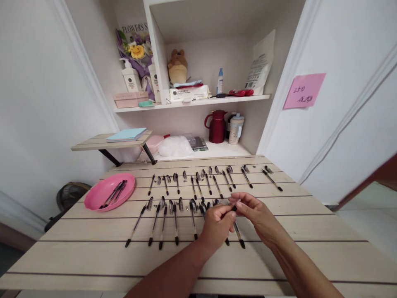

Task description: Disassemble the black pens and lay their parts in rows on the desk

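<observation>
My left hand (218,225) is closed in a pinch around a small black pen part (234,208), perhaps a cap. Fingertips of my right hand (256,212) meet the far end of it, pinched together; what lies between them is too small to make out. Below the hands a clear-barrelled pen (238,236) lies on the table, its upper end hidden. To the left, several uncapped pens (163,227) form a front row, with loose black caps (180,204) beside their tips. Farther back runs a second row of pens (208,184) and caps (217,169).
A pink bowl (89,203) holding several pens (116,192) stands at the table's left. Behind it, a small raised shelf (93,143) bears light-blue paper (127,134). At the back, a cabinet holds a red jug (217,127) and a lidded cup (236,129).
</observation>
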Demonstrator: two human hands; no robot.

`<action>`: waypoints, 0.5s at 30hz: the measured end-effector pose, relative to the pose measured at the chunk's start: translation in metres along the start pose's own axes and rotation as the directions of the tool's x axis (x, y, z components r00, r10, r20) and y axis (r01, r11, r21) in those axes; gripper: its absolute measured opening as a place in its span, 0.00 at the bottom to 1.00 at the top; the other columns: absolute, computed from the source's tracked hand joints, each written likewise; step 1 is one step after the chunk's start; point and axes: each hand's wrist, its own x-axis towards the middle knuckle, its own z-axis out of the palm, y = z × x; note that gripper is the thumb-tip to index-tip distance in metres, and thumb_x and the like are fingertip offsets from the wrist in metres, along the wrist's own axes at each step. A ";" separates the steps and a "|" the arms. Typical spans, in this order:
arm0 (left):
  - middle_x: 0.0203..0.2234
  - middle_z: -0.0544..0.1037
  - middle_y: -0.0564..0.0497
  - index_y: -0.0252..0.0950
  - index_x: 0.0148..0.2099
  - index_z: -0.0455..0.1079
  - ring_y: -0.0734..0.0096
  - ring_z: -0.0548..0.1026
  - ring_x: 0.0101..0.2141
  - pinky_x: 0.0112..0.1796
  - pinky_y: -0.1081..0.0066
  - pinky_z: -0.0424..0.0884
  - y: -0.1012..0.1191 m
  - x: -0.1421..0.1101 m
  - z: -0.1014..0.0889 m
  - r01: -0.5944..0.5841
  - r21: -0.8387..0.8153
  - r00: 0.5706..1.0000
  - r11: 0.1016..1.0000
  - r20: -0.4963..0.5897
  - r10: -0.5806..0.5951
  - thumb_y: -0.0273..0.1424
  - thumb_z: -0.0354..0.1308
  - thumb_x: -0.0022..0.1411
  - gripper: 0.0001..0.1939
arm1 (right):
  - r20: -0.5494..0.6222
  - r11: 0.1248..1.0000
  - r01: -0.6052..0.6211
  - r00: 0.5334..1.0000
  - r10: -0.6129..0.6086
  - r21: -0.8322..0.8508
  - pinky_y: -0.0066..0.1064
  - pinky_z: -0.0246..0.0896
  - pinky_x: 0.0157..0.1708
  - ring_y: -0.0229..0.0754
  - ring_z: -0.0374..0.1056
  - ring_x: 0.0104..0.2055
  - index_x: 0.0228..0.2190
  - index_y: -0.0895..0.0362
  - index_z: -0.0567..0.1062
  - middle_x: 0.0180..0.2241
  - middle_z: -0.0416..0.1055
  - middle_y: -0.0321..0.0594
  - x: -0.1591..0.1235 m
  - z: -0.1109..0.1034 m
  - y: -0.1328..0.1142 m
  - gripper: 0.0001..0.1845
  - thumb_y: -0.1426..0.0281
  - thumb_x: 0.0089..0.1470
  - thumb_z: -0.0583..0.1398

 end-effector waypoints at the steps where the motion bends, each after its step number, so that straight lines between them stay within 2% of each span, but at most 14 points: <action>1: 0.20 0.66 0.54 0.33 0.34 0.72 0.82 0.62 0.15 0.17 0.78 0.58 0.000 0.000 0.000 -0.002 -0.004 1.000 1.000 -0.004 0.002 0.32 0.50 0.54 0.11 | 0.004 1.000 -0.010 1.000 0.009 0.015 0.34 0.60 0.37 0.42 0.66 0.35 0.34 0.55 0.73 0.35 0.72 0.41 0.000 -0.001 0.000 0.18 0.62 0.38 0.64; 3: 0.21 0.66 0.54 0.34 0.36 0.72 0.82 0.63 0.16 0.17 0.78 0.58 -0.001 0.001 0.001 -0.002 -0.007 1.000 1.000 -0.003 0.002 0.32 0.50 0.54 0.12 | -0.006 0.999 -0.013 1.000 0.013 0.041 0.35 0.60 0.38 0.42 0.66 0.35 0.33 0.56 0.74 0.34 0.72 0.42 -0.001 -0.003 0.000 0.18 0.61 0.38 0.64; 6: 0.21 0.65 0.54 0.34 0.37 0.72 0.82 0.63 0.17 0.17 0.79 0.58 -0.004 0.001 0.001 0.002 0.007 1.000 1.000 0.004 -0.002 0.33 0.51 0.54 0.12 | -0.059 0.999 0.017 0.998 -0.015 0.039 0.33 0.60 0.34 0.39 0.65 0.30 0.24 0.58 0.74 0.28 0.72 0.40 0.001 -0.004 0.004 0.13 0.62 0.35 0.66; 8: 0.21 0.65 0.53 0.33 0.36 0.73 0.82 0.63 0.17 0.17 0.79 0.58 -0.006 0.002 0.001 0.009 0.012 1.000 1.000 0.005 -0.009 0.33 0.51 0.53 0.12 | -0.071 0.999 0.025 0.997 -0.023 0.025 0.32 0.60 0.33 0.38 0.65 0.29 0.22 0.58 0.72 0.27 0.71 0.39 0.002 -0.004 0.005 0.12 0.63 0.35 0.66; 13: 0.19 0.66 0.54 0.33 0.37 0.72 0.81 0.63 0.16 0.17 0.79 0.58 -0.006 0.002 0.001 0.036 -0.005 0.999 0.999 0.000 -0.036 0.33 0.51 0.54 0.13 | 0.020 0.999 -0.034 0.999 0.033 0.015 0.35 0.60 0.38 0.42 0.66 0.36 0.35 0.56 0.73 0.34 0.72 0.42 0.001 -0.005 0.001 0.19 0.62 0.37 0.65; 15: 0.19 0.66 0.54 0.33 0.38 0.72 0.81 0.63 0.16 0.17 0.79 0.58 -0.005 0.002 0.001 0.039 -0.016 0.999 0.999 0.006 -0.039 0.33 0.51 0.54 0.13 | 0.012 0.999 -0.030 0.999 0.030 0.012 0.34 0.60 0.37 0.41 0.66 0.33 0.32 0.57 0.74 0.32 0.72 0.41 0.002 -0.005 0.001 0.17 0.62 0.37 0.65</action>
